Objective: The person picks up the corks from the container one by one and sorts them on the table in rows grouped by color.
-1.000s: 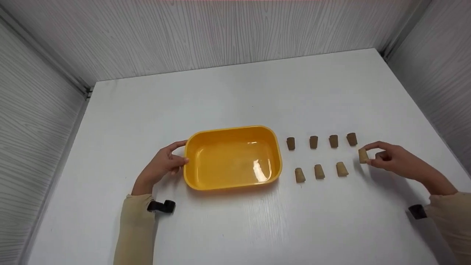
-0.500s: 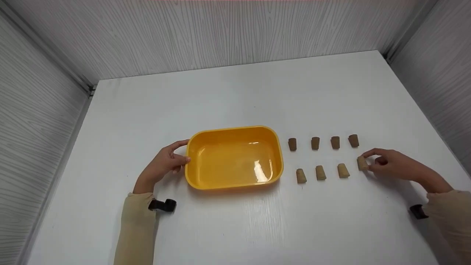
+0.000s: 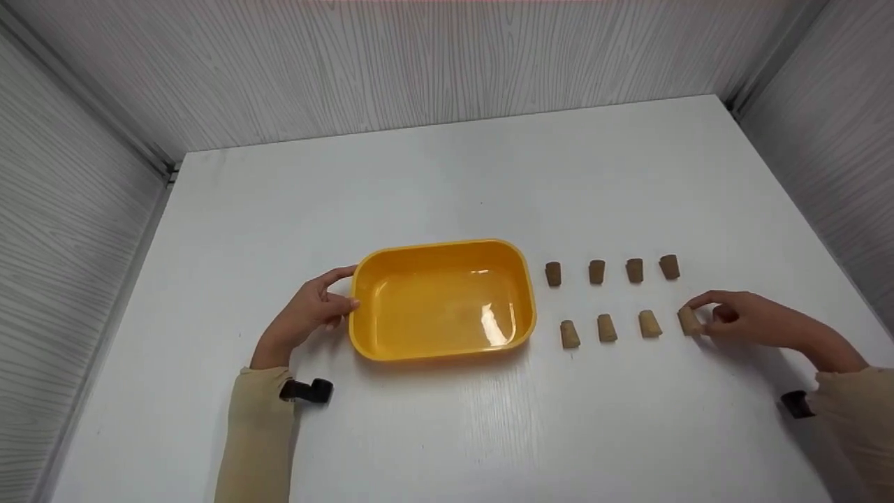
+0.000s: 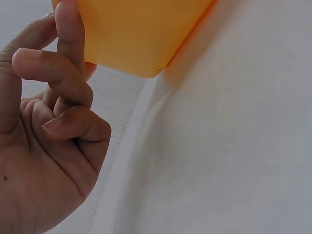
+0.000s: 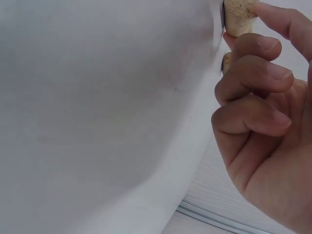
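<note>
A yellow plastic tub (image 3: 440, 353) stands on the white table in the head view. At its left wall, my left hand (image 3: 307, 314) holds the rim, the thumb over the edge and the index finger along the outside. My right hand (image 3: 758, 321) pinches a light tapered cork (image 3: 689, 321) between thumb and index finger, at the right end of a row of three other light corks (image 3: 649, 323). In the right wrist view the pinched cork (image 5: 239, 17) shows at the top, the other fingers of the right hand (image 5: 263, 117) curled below it.
Behind the light corks runs a row of several darker brown corks (image 3: 634, 270), right of the tub. Grey wood-grain panels (image 3: 447, 63) border the table (image 3: 447, 181) at the back and both sides. A black wrist strap (image 3: 307, 391) sits at the left sleeve.
My right hand has come down toward the near side with its light cork, bringing it level with the light row. My left hand keeps its hold on the tub.
</note>
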A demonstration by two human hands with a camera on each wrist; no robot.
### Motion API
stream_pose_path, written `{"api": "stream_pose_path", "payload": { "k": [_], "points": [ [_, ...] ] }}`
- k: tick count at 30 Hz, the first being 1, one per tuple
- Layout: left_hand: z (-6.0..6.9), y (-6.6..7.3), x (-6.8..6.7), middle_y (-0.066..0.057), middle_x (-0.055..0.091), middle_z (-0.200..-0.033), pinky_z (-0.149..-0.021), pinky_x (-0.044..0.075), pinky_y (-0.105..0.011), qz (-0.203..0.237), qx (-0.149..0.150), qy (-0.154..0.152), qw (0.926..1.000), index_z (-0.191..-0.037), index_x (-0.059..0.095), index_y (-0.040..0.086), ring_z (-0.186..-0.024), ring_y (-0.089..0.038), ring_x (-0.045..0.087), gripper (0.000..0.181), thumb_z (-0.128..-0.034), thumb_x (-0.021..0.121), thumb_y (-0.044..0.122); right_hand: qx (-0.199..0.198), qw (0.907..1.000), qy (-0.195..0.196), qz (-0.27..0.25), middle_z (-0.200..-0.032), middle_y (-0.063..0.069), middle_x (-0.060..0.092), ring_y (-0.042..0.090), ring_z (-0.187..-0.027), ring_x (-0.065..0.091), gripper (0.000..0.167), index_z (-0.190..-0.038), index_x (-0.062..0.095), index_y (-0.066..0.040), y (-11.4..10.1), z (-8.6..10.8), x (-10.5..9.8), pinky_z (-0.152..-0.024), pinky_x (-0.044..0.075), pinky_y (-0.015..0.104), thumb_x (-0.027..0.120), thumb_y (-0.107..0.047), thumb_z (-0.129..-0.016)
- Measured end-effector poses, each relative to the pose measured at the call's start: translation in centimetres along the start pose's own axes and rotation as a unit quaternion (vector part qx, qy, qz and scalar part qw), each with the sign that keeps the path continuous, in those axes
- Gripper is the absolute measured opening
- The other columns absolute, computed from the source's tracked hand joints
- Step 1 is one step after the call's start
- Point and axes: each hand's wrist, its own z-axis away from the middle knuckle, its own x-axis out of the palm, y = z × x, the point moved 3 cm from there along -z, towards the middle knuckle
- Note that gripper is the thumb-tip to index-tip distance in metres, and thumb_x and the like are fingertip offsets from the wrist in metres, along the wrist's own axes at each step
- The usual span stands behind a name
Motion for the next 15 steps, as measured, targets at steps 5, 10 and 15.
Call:
{"api": "stream_pose_path", "payload": {
  "k": [5,10,15],
  "points": [
    [0.0,0.0,-0.1,0.005,0.049,-0.057,-0.057,0.041,-0.021,-0.001,0.000,-0.002,1.0000,-0.147,0.038,0.012,-0.053,-0.012,0.042,0.066,-0.0898,0.069,0.026,-0.004,0.9999,0.010,0.005,-0.070,-0.004,0.043,0.004,-0.063,0.038,0.043,-0.128,0.055,-0.006,-0.2,0.3,0.0,-0.055,0.034,0.023,0.066,-0.024,-0.091],
    [0.1,0.0,-0.4,0.004,0.060,-0.069,-0.067,0.045,-0.024,-0.011,0.003,0.020,0.9997,-0.145,0.041,0.015,-0.068,-0.015,0.051,0.060,-0.0920,0.065,0.027,-0.007,0.9986,0.052,0.009,-0.080,0.003,0.054,0.005,-0.067,0.044,0.043,-0.131,0.054,-0.007,-0.7,0.7,-0.8,-0.057,0.039,0.024,0.063,-0.026,-0.094],
    [0.4,0.5,-0.9,-0.003,0.068,-0.098,-0.081,0.045,-0.020,-0.022,0.030,0.113,0.9929,-0.143,0.046,0.013,-0.095,-0.020,0.057,0.050,-0.0964,0.059,0.026,-0.015,0.9870,0.159,0.021,-0.083,0.007,0.059,0.003,-0.068,0.047,0.036,-0.126,0.058,-0.004,-1.8,1.1,-2.0,-0.055,0.040,0.024,0.059,-0.024,-0.096]
  ]
}}
